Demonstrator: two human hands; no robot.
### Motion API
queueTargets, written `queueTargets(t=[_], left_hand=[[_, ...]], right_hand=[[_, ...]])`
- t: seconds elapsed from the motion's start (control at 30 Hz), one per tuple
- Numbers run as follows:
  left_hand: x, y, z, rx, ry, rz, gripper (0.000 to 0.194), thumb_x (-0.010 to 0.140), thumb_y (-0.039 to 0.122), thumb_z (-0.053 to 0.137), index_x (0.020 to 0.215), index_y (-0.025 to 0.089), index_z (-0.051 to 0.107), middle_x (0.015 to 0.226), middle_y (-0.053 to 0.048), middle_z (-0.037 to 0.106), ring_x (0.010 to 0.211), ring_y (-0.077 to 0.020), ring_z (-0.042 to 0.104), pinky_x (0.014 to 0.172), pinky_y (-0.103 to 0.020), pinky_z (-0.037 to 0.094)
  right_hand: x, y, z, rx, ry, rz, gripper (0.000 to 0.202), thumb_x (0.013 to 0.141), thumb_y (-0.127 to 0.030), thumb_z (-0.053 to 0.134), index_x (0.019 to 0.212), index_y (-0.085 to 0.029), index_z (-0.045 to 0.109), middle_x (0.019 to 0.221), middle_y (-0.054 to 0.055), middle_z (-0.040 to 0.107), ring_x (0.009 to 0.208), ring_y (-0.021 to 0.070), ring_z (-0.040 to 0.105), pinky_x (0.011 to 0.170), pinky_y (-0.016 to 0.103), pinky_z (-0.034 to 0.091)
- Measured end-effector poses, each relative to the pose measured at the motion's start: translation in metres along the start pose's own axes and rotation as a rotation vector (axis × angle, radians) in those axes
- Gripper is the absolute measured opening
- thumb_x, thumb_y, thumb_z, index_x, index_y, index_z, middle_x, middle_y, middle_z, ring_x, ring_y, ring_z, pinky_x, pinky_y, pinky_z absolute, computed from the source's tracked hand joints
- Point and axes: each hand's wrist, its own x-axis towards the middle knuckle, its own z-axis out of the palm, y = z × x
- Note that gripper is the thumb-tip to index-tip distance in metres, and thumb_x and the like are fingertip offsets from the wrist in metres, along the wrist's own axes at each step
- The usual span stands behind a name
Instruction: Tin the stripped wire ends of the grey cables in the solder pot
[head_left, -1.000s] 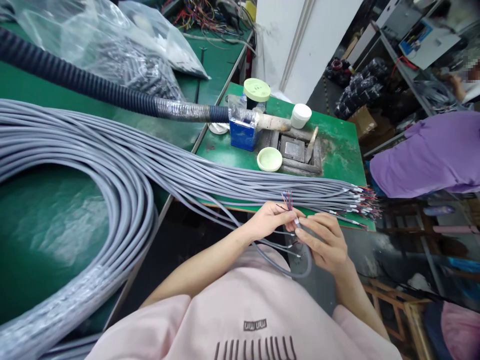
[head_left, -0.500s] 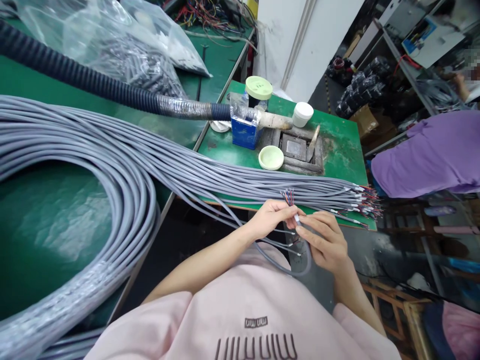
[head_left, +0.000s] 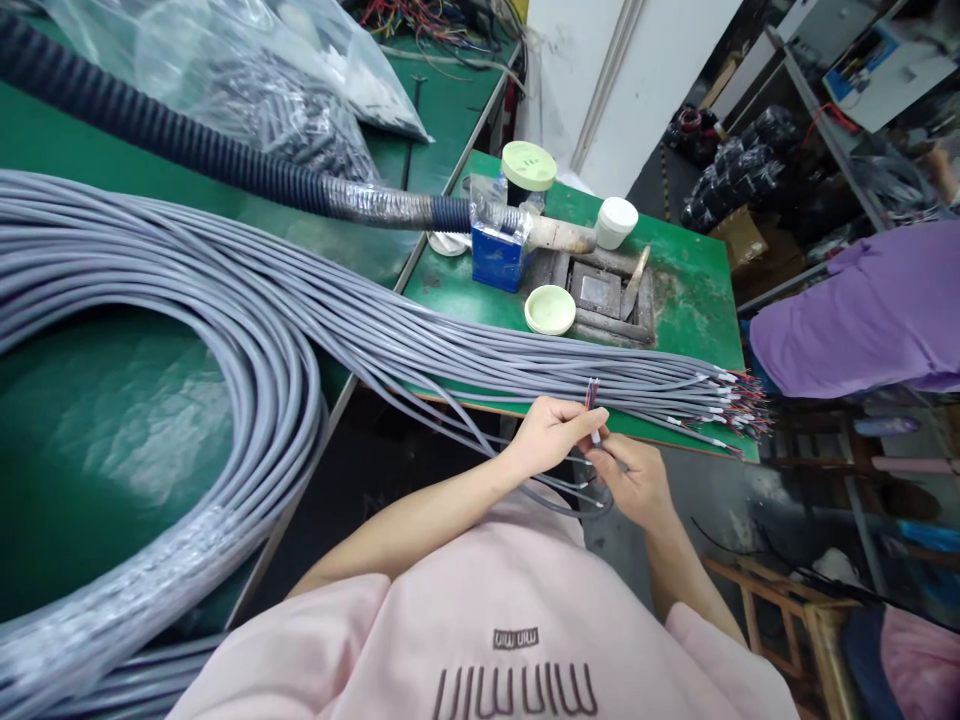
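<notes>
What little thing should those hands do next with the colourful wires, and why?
Perhaps the left hand should slide gently up the coloured wires to neaten them: they poke up bunched from its grip, and the right hand seems to grip the cable just below its white band, which should hold it steady.

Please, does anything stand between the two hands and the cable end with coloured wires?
Nothing visible does. The left hand pinches the cable end near its coloured wires; the right hand holds just below.
</notes>
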Motion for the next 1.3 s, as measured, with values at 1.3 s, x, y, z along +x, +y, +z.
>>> queueTargets(t=[1.3], left_hand=[[0.0063,-0.0045,-0.0041,-0.138,0.079,-0.031,0.037,0.073,0.045,0.074,0.056,0.013,0.063,0.053,0.0,0.06,0.049,-0.0064,0.049,0.051,-0.02,0.038]], right_hand=[[0.0042,-0.0022,0.0035,0.074,0.044,0.036,0.033,0.094,-0.027,0.05,0.063,-0.017,0.057,0.051,-0.004,0.05,0.051,0.0083,0.047,0.055,0.024,0.035]])
